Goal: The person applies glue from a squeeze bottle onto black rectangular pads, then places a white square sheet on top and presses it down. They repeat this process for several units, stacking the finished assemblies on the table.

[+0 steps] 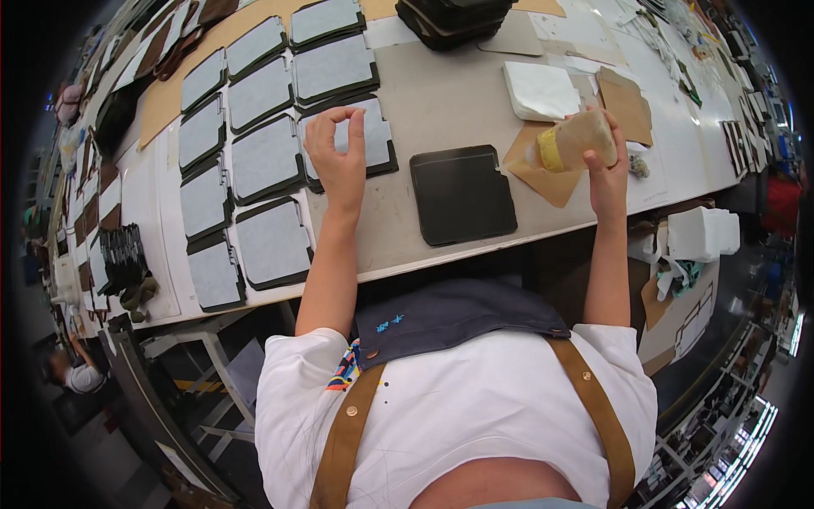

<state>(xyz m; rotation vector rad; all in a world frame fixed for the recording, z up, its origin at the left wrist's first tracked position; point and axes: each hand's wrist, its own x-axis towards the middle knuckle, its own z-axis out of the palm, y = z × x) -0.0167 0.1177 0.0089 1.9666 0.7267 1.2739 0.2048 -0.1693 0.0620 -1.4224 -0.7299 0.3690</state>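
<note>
My right hand [607, 165] is wrapped round a cloudy plastic squeeze bottle [591, 146] with a yellow band near its neck. The bottle lies nearly level, its narrow end toward the left, above a brown paper piece [555, 188]. Left of that, a flat black panel [463, 197] with notched corners lies near the table's front edge. My left hand [337, 157] is raised over the rows of panels, thumb and forefinger tips together in a pinch; anything between them is too small to make out. Beneath it is a black-edged panel with a pale grey face [375, 142].
Several more grey-faced panels [267, 157] lie in overlapping rows at left. A stack of black pieces [449, 21] stands at the far middle. White sheets [540, 90] and brown card [626, 106] lie beyond the bottle. Another person [82, 373] is at far left.
</note>
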